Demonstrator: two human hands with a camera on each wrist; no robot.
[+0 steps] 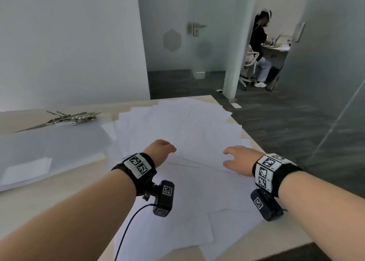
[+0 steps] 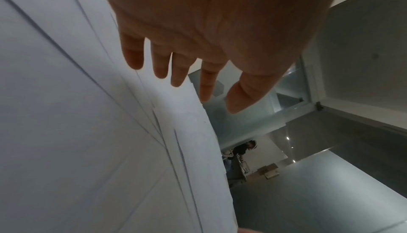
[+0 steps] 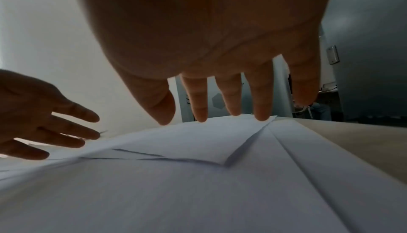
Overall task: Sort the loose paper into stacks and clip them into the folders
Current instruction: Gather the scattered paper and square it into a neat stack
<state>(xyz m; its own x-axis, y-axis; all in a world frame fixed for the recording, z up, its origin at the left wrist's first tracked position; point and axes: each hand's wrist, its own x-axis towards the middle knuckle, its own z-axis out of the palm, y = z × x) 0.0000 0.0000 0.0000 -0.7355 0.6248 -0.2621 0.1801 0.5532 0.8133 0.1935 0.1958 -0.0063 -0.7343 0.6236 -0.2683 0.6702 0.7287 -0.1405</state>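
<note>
Several loose white sheets [image 1: 183,126] lie fanned and overlapping across the right half of the wooden table [image 1: 49,205]. My left hand [image 1: 161,149] hovers over the near part of the pile, fingers straight and spread [image 2: 176,73], holding nothing. My right hand [image 1: 237,159] is a little to the right, fingers straight and pointing down [image 3: 231,104], fingertips at or just above the sheets [image 3: 198,149]. The left hand [image 3: 44,123] also shows in the right wrist view. A translucent folder [image 1: 51,146] lies flat at the left, with metal clips [image 1: 77,116] at its far edge.
The table's right edge [image 1: 245,136] drops to a dark floor. A glass wall and door stand behind. Far off at the back right a person [image 1: 258,49] sits at a desk. A cable [image 1: 126,229] hangs from my left wrist camera over the sheets.
</note>
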